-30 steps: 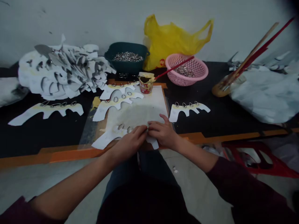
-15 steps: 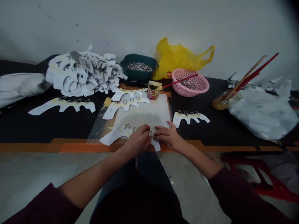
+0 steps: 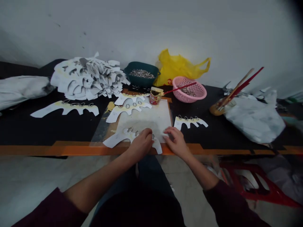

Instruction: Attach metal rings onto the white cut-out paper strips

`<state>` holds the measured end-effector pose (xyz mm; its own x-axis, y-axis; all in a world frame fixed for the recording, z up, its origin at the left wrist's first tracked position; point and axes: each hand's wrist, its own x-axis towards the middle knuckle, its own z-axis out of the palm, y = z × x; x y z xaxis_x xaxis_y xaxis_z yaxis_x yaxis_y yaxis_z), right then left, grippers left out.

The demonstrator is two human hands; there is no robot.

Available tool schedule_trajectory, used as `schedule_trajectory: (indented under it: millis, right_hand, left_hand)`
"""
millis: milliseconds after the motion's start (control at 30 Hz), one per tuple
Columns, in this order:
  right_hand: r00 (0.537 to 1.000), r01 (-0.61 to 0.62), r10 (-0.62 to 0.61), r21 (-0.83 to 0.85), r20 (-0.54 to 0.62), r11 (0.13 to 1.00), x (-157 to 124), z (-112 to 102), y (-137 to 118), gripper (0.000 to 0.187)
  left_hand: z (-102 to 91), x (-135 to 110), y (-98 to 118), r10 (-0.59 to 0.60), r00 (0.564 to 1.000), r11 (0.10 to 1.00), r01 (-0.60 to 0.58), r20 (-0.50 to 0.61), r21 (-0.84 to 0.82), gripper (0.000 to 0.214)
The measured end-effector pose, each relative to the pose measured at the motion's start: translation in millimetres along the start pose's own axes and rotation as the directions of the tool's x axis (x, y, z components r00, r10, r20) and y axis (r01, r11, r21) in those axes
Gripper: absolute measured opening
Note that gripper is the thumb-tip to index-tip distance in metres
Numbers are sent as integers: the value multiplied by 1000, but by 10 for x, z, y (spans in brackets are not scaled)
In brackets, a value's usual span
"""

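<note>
A white scalloped strip [image 3: 117, 138] with metal rings along its yellowish upper edge lies at the front of the pale board [image 3: 161, 115]. My left hand [image 3: 143, 140] covers the strip's middle, its fingers pressed together over it; what the fingertips pinch is partly hidden. To the right, apart from the strip, is my right hand [image 3: 176, 141], with fingers bent and thumb spread from them. A small whitish patch shows by its fingertips, too blurred to name. Farther back on the board lie a second ringed strip [image 3: 115, 114] and a third strip [image 3: 120, 99].
Ringed strips lie left [image 3: 47, 111] and right [image 3: 178, 124] of the board. Behind stand a printed tin [image 3: 155, 100] with a red stick, a teal basket [image 3: 142, 82] and a pink basket [image 3: 187, 97] of metal rings, and a pile of white cut-outs [image 3: 71, 83]. Brushes [image 3: 236, 90] lean in a jar.
My right hand has drawn back to the right, away from the strip, and its fingers have bent more. My left hand stays on the strip. The view has shifted slightly.
</note>
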<state>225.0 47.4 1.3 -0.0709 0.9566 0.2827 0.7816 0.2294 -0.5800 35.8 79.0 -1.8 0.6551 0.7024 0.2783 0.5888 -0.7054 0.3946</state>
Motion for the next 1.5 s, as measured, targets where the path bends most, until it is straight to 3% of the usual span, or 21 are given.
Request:
schedule_trajectory:
  millis: [167, 267, 333, 400, 467, 500, 533, 567, 633, 700, 733, 800, 900, 933, 1033, 1100, 1167, 1333, 1500]
  right_hand:
    - [987, -157, 146, -209, -69, 965, -27, 236, -259, 17]
    - [984, -175, 168, -214, -54, 961, 5, 292, -376, 10]
    - [979, -203, 201, -117, -24, 972, 27, 277, -425, 10]
    - [959, -281, 282, 66, -11, 958, 42, 245, -473, 12]
    - [931, -347, 366, 318, -2, 883, 50, 217, -544, 13]
    - [917, -359, 398, 446, 6, 820, 51, 210, -592, 13]
    - [907, -358, 421, 560, 17, 747, 50, 208, -649, 14]
    - [900, -350, 435, 650, 33, 674, 46, 210, -714, 16]
    - [893, -331, 447, 744, 49, 580, 23, 228, -854, 17]
    - [892, -316, 450, 767, 39, 559, -28, 252, -982, 16]
    - [893, -309, 450, 761, 26, 570, -64, 264, -1035, 15]
    - [898, -293, 440, 727, -14, 621, -149, 282, -1106, 14]
    - [906, -294, 424, 722, 1, 626, -263, 293, -1131, 13]
    - [902, -311, 430, 763, 48, 567, -287, 295, -1123, 14]
    - [868, -354, 453, 894, 205, 273, -314, 313, -1073, 22]
    - [850, -352, 462, 925, 253, 141, -316, 336, -1037, 24]
    - [845, -362, 458, 926, 278, 106, -326, 358, -1011, 23]
    - [850, -409, 415, 902, 324, 134, -383, 349, -973, 22]
    - [819, -446, 399, 895, 413, -12, -366, 261, -865, 24]
  left_hand:
    - [45, -62, -37, 64, 997, 997, -65, -48, -35, 11]
    - [36, -93, -74, 102, 992, 993, -106, -71, -49, 10]
    - [-3, -164, -61, 118, 983, 991, -125, -139, -45, 9]
    - [-59, -310, 20, 54, 960, 996, -71, -274, -54, 11]
    - [-113, -512, 174, -142, 895, 982, 72, -423, -177, 14]
    - [-132, -613, 269, -272, 861, 939, 141, -429, -313, 11]
    - [-146, -699, 366, -387, 847, 853, 179, -365, -490, 9]
    - [-154, -760, 456, -477, 854, 697, 224, -206, -681, 13]
    - [-160, -785, 588, -613, 786, 217, 268, 83, -939, 25]
    - [-171, -700, 632, -661, 709, -221, 131, 248, -966, 33]
    - [-182, -638, 625, -664, 693, -355, 36, 280, -934, 35]
    - [-210, -528, 584, -671, 682, -467, -84, 291, -880, 38]
    - [-236, -476, 528, -677, 678, -465, -94, 285, -881, 38]
    - [-235, -488, 518, -673, 682, -457, -77, 287, -886, 37]
    - [-212, -543, 504, -655, 692, -449, -34, 303, -893, 34]
    - [-190, -565, 496, -664, 683, -431, -17, 304, -902, 34]
    - [-166, -570, 489, -693, 664, -386, -11, 282, -922, 35]
    - [-93, -560, 507, -738, 635, -270, 32, 228, -962, 37]
    - [-59, -552, 520, -767, 609, -242, 16, 202, -970, 36]
